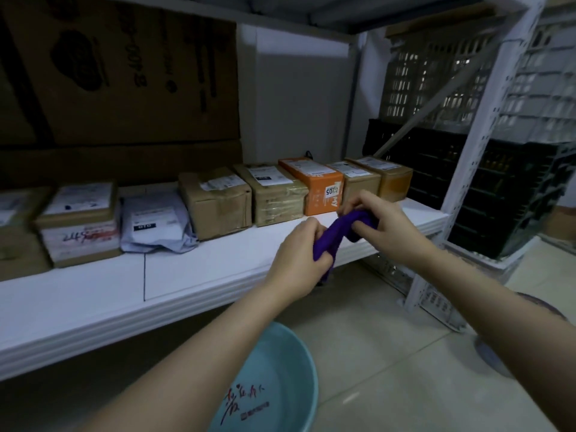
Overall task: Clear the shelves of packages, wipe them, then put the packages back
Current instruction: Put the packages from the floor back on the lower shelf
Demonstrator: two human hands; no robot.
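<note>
A twisted purple cloth [341, 227] is stretched between both hands in front of the white shelf [193, 275]. My left hand [296, 260] grips its lower end, and my right hand [383, 226] grips its upper end. Several packages line the back of the shelf: brown cartons [218, 204], an orange box [314, 185], a grey mailer bag [156, 226] and a labelled box [82, 222] at the left. The front strip of the shelf is bare.
A light blue basin [280, 363] stands on the tiled floor below my arms. Large cardboard boxes [124, 73] fill the back left. A white perforated rack post [477, 151] rises at the right, with black and pale crates [486, 188] behind it.
</note>
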